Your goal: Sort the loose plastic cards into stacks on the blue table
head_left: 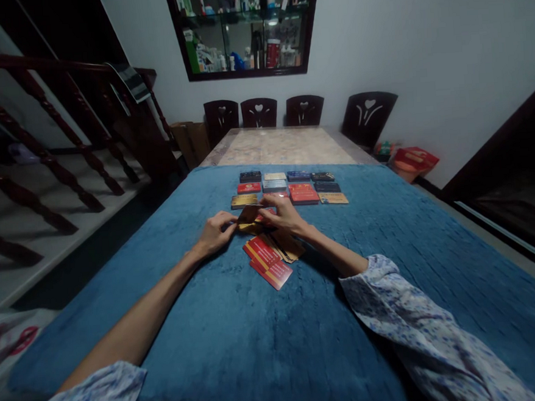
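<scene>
Between my two hands a dark card (249, 213) is held tilted above the blue cloth (172, 280). My left hand (216, 232) pinches its left edge between thumb and fingers. At its right end, the closed fingers of my right hand (283, 215) grip the card. Beneath the hands lie loose gold cards (246, 229), partly hidden. Nearer to me, red cards (266, 255) are fanned over each other, with tan cards (290, 248) beside them under my right wrist. Just behind the hands stands a gold card stack (244, 201).
Several card stacks form rows farther back, among them a red stack (303, 193), a dark stack (327, 187) and an orange-and-white stack (334, 199). Beyond the cloth shows the bare tabletop (286, 144). Dark chairs (259, 112) line the far end; a wooden railing (60, 123) runs along the left.
</scene>
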`<state>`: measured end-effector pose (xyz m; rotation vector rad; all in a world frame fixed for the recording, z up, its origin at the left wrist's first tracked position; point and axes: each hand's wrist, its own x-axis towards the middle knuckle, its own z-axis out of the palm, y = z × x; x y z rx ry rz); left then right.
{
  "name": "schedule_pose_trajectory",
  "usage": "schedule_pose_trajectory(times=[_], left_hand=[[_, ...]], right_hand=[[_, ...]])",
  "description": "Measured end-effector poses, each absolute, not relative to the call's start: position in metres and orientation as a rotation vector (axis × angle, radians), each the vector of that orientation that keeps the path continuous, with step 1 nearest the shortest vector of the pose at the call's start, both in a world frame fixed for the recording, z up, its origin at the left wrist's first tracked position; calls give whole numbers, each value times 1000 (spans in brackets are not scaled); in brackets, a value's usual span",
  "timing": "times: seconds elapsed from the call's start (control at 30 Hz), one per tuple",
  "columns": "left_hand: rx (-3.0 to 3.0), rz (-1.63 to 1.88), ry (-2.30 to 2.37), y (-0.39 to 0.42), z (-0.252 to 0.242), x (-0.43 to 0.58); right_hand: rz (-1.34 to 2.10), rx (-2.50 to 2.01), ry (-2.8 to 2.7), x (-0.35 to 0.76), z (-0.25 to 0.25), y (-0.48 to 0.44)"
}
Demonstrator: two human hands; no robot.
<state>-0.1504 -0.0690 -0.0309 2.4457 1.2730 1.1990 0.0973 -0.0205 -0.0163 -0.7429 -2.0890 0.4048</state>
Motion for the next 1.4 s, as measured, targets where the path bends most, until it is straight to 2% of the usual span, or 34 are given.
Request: schedule_pose_trajectory(times=[0.1,0.37,0.5,1.0,1.4], left_hand=[[2495,1183,1233,-69,-31,-150],[2472,1340,1231,-72,-29,-145],[2439,1424,1243,-77,-25,-138],[2448,1508,1263,-86,-17,-126],[2395,1396,1404,-74,-26,-148]], right_hand=[[359,-736,-2103,95,-15,-22],[-146,-768,-2252,98,0,-32],[-275,-768,-2332,98,6,-36],[-117,-743,-2393,92,5,-44],[99,-814,-2345,100,-20,-26]])
